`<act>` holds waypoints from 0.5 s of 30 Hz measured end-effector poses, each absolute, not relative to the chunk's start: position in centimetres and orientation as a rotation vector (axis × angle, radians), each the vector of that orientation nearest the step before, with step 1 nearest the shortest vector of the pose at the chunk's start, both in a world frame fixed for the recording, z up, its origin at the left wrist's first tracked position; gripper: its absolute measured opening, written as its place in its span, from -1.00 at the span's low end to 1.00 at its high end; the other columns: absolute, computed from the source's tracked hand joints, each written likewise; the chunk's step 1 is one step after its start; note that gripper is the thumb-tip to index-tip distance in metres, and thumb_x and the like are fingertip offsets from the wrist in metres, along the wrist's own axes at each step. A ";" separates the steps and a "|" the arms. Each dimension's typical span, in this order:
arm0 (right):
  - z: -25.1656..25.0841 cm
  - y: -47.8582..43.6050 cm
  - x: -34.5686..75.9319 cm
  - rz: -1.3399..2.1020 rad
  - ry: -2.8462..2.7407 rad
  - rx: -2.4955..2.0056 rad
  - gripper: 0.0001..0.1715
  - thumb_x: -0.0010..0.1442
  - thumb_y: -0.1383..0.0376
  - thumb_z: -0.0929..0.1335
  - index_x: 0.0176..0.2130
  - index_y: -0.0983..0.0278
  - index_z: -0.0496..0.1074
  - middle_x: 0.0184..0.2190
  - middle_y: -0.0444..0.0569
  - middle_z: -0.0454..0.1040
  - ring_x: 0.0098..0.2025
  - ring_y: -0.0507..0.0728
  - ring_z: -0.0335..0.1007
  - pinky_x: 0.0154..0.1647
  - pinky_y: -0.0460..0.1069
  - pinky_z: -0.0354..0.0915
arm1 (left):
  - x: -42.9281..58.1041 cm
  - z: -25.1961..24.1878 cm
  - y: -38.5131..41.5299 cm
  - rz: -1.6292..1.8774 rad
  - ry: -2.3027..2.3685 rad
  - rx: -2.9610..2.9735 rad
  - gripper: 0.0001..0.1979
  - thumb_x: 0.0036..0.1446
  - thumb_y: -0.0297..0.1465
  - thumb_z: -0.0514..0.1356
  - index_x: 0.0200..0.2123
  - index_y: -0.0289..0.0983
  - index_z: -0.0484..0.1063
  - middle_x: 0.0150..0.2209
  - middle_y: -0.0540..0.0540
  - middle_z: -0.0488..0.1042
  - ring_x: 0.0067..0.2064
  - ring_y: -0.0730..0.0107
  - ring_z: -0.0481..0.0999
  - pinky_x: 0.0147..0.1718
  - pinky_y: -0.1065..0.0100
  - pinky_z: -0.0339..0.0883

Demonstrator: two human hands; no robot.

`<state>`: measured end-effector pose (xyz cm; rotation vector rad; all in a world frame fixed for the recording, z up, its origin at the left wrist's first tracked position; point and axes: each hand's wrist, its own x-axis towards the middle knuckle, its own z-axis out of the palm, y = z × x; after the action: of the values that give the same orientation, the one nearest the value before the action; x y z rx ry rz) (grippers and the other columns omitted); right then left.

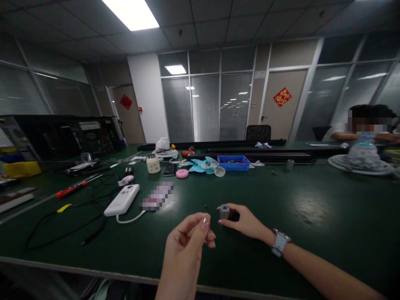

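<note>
The right hand (245, 220) grips an upright metal cylinder (224, 212) between thumb and fingers, ahead-right of the left hand (189, 243), pinched closed, contents unclear.

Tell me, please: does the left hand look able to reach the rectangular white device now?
Probably yes. Only the white cable lies on the green table between the left hand and the rectangular white device, with nothing tall in the way. Its fingertips are pinched, so they would likely need to open.
</note>
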<state>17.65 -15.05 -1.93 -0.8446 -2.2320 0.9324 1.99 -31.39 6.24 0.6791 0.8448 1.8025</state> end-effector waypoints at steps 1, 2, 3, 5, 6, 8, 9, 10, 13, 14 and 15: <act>-1.8 -15.1 17.7 0.922 -2.232 -0.846 -0.46 0.08 0.02 0.43 0.00 0.23 0.45 -0.13 -0.03 0.52 -0.13 0.16 0.44 -0.09 0.04 0.35 | 1.9 6.0 -31.3 1.803 0.846 0.666 -0.69 -0.30 -0.31 0.50 -0.46 -0.35 0.59 -0.63 0.00 0.45 -0.56 0.55 0.42 -0.57 0.55 0.31; -1.8 -15.1 17.7 0.909 -2.233 -0.847 -0.45 0.08 0.02 0.43 -0.01 0.23 0.45 -0.12 -0.02 0.52 -0.12 0.17 0.44 -0.08 0.05 0.34 | 1.9 5.8 -31.2 1.799 0.852 0.655 -0.69 -0.31 -0.31 0.50 -0.46 -0.35 0.59 -0.62 0.00 0.46 -0.57 0.56 0.42 -0.57 0.56 0.31; -1.7 -15.1 17.7 0.898 -2.235 -0.847 -0.45 0.08 0.02 0.43 -0.01 0.24 0.46 -0.12 -0.01 0.52 -0.12 0.18 0.44 -0.07 0.05 0.34 | 1.9 5.6 -31.2 1.794 0.860 0.645 -0.69 -0.31 -0.31 0.51 -0.46 -0.35 0.58 -0.62 0.00 0.47 -0.56 0.56 0.43 -0.57 0.56 0.31; -1.7 -15.1 17.7 0.880 -2.244 -0.841 -0.46 0.08 0.02 0.43 -0.03 0.25 0.46 -0.12 -0.01 0.52 -0.14 0.17 0.44 -0.09 0.05 0.34 | 1.9 5.2 -31.2 1.774 0.873 0.636 -0.68 -0.32 -0.30 0.51 -0.48 -0.35 0.58 -0.63 -0.01 0.47 -0.56 0.54 0.44 -0.58 0.57 0.31; -1.8 -15.1 17.7 0.875 -2.248 -0.835 -0.47 0.08 0.02 0.43 -0.03 0.25 0.47 -0.13 -0.01 0.52 -0.15 0.16 0.44 -0.11 0.04 0.34 | 1.9 4.9 -31.2 1.762 0.875 0.638 -0.68 -0.33 -0.30 0.51 -0.48 -0.35 0.57 -0.63 0.00 0.47 -0.55 0.53 0.45 -0.59 0.57 0.31; -1.9 -15.0 17.7 0.870 -2.253 -0.821 -0.47 0.09 0.02 0.43 -0.03 0.25 0.46 -0.16 -0.03 0.53 -0.18 0.15 0.44 -0.14 0.02 0.35 | 2.0 4.6 -31.4 1.748 0.869 0.650 -0.68 -0.32 -0.30 0.51 -0.47 -0.35 0.57 -0.62 -0.01 0.48 -0.54 0.51 0.46 -0.58 0.57 0.32; -1.9 -15.0 17.7 0.868 -2.254 -0.815 -0.47 0.09 0.02 0.43 -0.02 0.26 0.46 -0.17 -0.04 0.53 -0.20 0.14 0.45 -0.16 0.02 0.35 | 2.0 4.5 -31.5 1.741 0.864 0.663 -0.68 -0.30 -0.30 0.50 -0.46 -0.35 0.58 -0.61 -0.02 0.49 -0.53 0.52 0.46 -0.57 0.56 0.32; -2.0 -15.0 17.7 0.865 -2.253 -0.810 -0.47 0.09 0.02 0.43 -0.02 0.26 0.46 -0.18 -0.04 0.54 -0.20 0.13 0.45 -0.16 0.01 0.35 | 2.0 4.4 -31.6 1.735 0.858 0.679 -0.69 -0.28 -0.31 0.50 -0.44 -0.35 0.58 -0.59 -0.03 0.51 -0.53 0.52 0.46 -0.55 0.56 0.33; -2.0 -15.0 17.6 0.861 -2.254 -0.794 -0.47 0.09 0.04 0.43 -0.02 0.26 0.46 -0.17 -0.05 0.54 -0.18 0.13 0.45 -0.14 0.01 0.34 | 2.4 4.3 -32.1 1.672 0.820 0.778 -0.74 -0.13 -0.32 0.43 -0.36 -0.34 0.56 -0.59 -0.02 0.50 -0.53 0.52 0.45 -0.51 0.54 0.32; -2.0 -15.0 17.6 0.864 -2.252 -0.789 -0.47 0.09 0.04 0.43 -0.02 0.26 0.46 -0.17 -0.05 0.54 -0.18 0.13 0.45 -0.13 0.01 0.34 | 2.5 4.2 -32.4 1.609 0.776 0.831 -0.77 -0.05 -0.30 0.39 -0.34 -0.33 0.55 -0.62 -0.01 0.47 -0.55 0.52 0.43 -0.50 0.52 0.32; -2.0 -15.0 17.6 0.867 -2.251 -0.786 -0.47 0.09 0.04 0.43 -0.02 0.26 0.46 -0.16 -0.05 0.53 -0.17 0.13 0.45 -0.12 0.01 0.33 | 2.8 4.0 -32.6 1.520 0.715 0.895 -0.79 0.02 -0.27 0.34 -0.35 -0.31 0.53 -0.65 0.02 0.44 -0.57 0.51 0.41 -0.50 0.50 0.31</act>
<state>17.62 -15.02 -2.00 -0.7863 -2.2510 0.8669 2.79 -32.61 4.03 0.8949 0.7146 1.5199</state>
